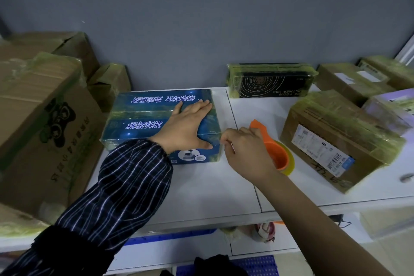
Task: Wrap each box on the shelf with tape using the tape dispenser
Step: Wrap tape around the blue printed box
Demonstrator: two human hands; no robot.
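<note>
Blue box (139, 116) with white lettering, its surface glossy with tape, lies on the white shelf (201, 186) directly beneath your left hand (186, 125). That hand presses flat on the box top: fingers straight and together, pointing away from you, thumb laid along the near top edge. Your right hand (246, 150) sits just beside the box's near right corner, fingers curled in a grasp on the orange tape dispenser (279, 155). The yellowish tape roll (290, 162) shows on the side of that hand away from the box. Whether tape spans from dispenser to box cannot be told.

Beyond the right hand, a black box (271, 80) with a spiral pattern stands at the grey wall. Further right of it lies a taped brown cardboard box (331, 141) with a shipping label. Left of your striped sleeve (125, 186) stands a large carton (40, 130).
</note>
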